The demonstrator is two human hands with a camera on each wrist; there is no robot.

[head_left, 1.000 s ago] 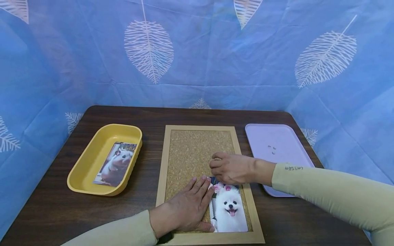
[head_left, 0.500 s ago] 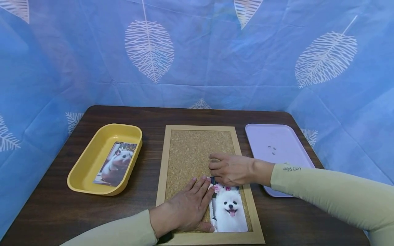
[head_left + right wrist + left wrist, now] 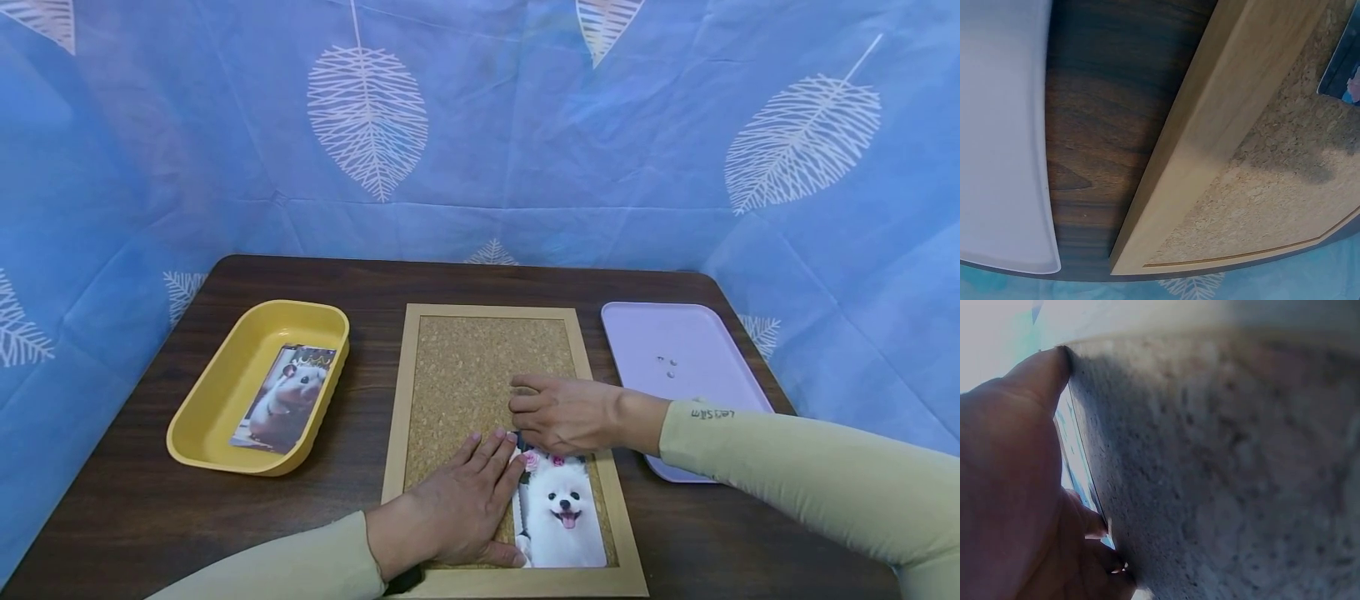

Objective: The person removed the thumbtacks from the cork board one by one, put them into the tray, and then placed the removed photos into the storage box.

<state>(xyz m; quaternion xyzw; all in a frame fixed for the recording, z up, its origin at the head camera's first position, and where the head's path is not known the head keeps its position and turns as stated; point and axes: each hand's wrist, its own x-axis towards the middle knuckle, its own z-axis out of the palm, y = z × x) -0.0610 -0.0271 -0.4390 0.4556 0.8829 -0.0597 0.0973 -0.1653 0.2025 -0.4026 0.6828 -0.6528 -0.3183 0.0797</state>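
In the head view a photo of a white dog [image 3: 562, 508] lies at the lower right of a wood-framed corkboard [image 3: 465, 358]. My left hand [image 3: 457, 504] lies spread over the cork, its fingertips and thumb pressing along the photo's left edge. The left wrist view shows its thumb [image 3: 1041, 375] against the cork surface. My right hand [image 3: 562, 412], fingers curled, is down at the photo's top edge, by the upper left corner. Its thumb and fingertips are hidden, so I cannot tell what it holds. The right wrist view catches a dark photo corner [image 3: 1341, 75].
On the left stands a yellow tray [image 3: 217, 375] with a photo of a crowned hamster-like animal [image 3: 285, 400] in it. A lilac tray [image 3: 667, 333] with a few tiny shiny pieces [image 3: 669, 367] lies on the right, partly under the right forearm. Behind the table hangs a blue leaf-patterned cloth [image 3: 525, 125].
Both hands and the photo keep their places on the board. Only the head view has shifted very slightly.
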